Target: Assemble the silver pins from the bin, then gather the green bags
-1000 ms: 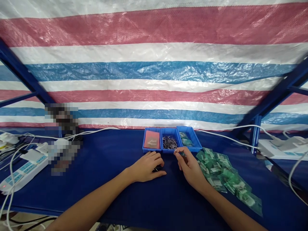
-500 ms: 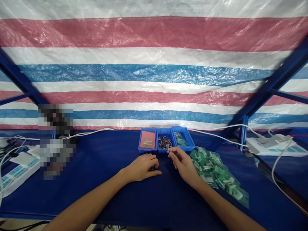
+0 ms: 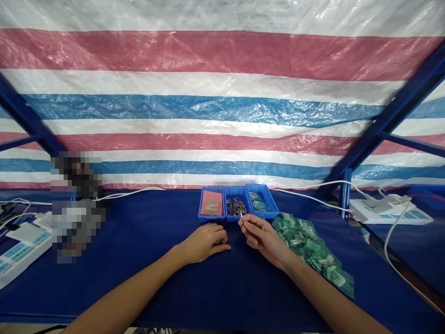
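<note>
On the table, my left hand [image 3: 206, 242] rests in front of the left blue bin [image 3: 212, 218], fingers curled; whatever lies under them is hidden. My right hand [image 3: 263, 236] is closed in a pinch at the near edge of the middle blue bin [image 3: 237, 219]. A thin metal piece seems to show at its fingertips, too small to name surely. Loose thin dark metal pieces [image 3: 236, 206], like screws or nails, fill the middle bin. In the left bin lies a pink sheet with a pale clear packet [image 3: 212, 206]. Small packets [image 3: 257, 202] sit in the right blue bin [image 3: 273, 212].
A heap of green-printed clear packets [image 3: 313, 248] lies right of my right hand. White power strips stand at the left [image 3: 21, 253] and right [image 3: 396, 215], with white cables. Behind the blue table [image 3: 156, 287] hangs a striped plastic sheet [image 3: 222, 83]. A blurred-out patch covers the left back.
My right hand has shifted slightly left, closer to the middle bin's near edge, still pinched. Dark pieces seen under my left fingers no longer show. The whole view has shifted a little.
</note>
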